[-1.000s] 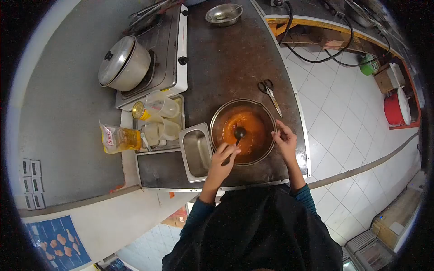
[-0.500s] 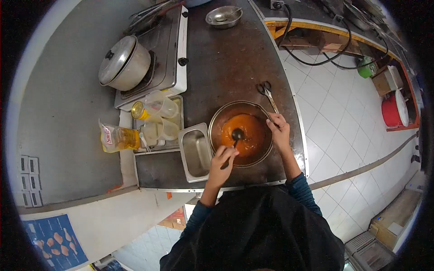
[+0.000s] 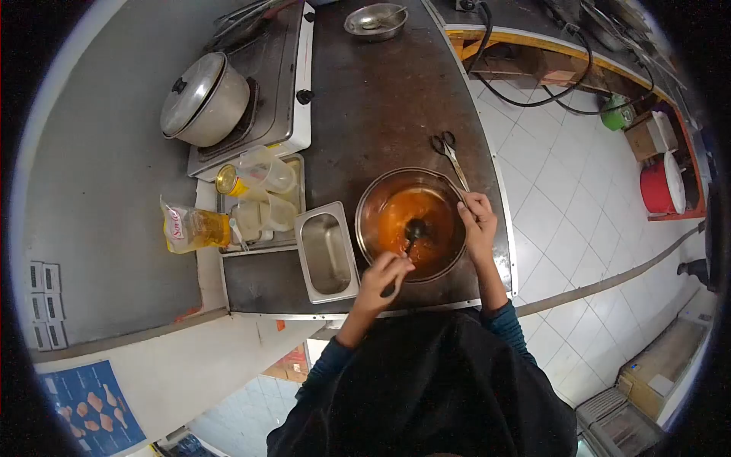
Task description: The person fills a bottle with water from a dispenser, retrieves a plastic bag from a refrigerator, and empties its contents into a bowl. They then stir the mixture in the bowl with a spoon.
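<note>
Shifting ladle [image 3: 415,229] rightward, gripping with left hand [image 3: 382,281]; pinching bowl rim [image 3: 373,186] with right hand [image 3: 478,222]; maybe risking slops by stirring fast.

A round metal bowl [image 3: 407,180] on the counter [image 3: 373,99] holds orange liquid [image 3: 396,221] and a slanted black ladle [image 3: 416,228], seemingly part-submerged.

I see open bench [image 3: 373,99] running from the far rim of the pot [image 3: 367,228] to the metal bowl [image 3: 376,34], the stove [image 3: 301,68] walling its left side. Scissors [image 3: 454,161] obstruct the pot's far right; the steel pan [image 3: 326,251] crowds its left, the left grip [image 3: 381,284] its near-left side, the right grip [image 3: 478,221] its right rim.
</note>
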The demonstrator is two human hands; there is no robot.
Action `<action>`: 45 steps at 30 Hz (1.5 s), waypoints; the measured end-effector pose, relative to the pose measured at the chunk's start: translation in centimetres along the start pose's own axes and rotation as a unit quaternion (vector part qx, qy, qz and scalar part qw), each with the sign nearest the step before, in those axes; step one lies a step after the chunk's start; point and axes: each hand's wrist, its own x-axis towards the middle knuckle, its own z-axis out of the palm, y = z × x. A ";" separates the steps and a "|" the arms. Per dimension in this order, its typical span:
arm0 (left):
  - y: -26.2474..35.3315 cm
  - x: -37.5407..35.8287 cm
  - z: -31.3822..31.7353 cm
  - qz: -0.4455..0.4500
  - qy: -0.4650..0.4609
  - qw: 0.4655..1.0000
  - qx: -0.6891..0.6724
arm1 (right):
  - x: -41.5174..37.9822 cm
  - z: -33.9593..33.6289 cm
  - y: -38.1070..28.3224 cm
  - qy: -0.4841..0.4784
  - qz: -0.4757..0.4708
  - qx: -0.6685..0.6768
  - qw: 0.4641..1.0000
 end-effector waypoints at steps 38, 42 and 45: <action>2.5 -0.7 0.9 -0.026 -0.002 1.000 -0.001 | -2.1 -1.4 -0.7 0.054 0.002 -0.027 0.998; 3.0 -2.0 -0.7 -0.025 -0.024 0.999 0.019 | -1.9 -1.4 -0.6 0.054 -0.007 -0.042 0.998; 1.3 -2.3 -1.1 -0.040 -0.013 0.999 0.019 | -1.9 -1.1 -1.1 0.055 -0.005 -0.026 0.998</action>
